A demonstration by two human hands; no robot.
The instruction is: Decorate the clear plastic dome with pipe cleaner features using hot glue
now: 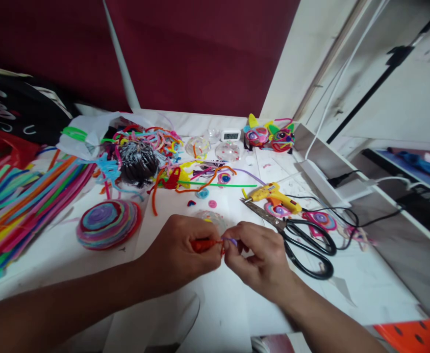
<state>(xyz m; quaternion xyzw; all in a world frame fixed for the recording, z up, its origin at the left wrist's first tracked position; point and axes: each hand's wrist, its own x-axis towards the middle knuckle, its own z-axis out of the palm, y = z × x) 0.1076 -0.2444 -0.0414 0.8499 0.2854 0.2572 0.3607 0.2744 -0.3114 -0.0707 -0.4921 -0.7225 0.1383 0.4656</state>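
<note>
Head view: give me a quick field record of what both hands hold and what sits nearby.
left hand: pinches an orange pipe cleaner, just above the table
right hand: pinches a purple pipe cleaner, its end meeting the orange one
right of hands: scissors lying flat; glue gun just beyond them
left of hands: coil disc; further left, a pipe cleaner bundle
back edge: clock, colourful figures

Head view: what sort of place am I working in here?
Probably a hobby craft corner: heaps of coloured pipe cleaners, a glue gun and scissors lie on the white table, and the left hand and right hand pinch an orange pipe cleaner.
</note>
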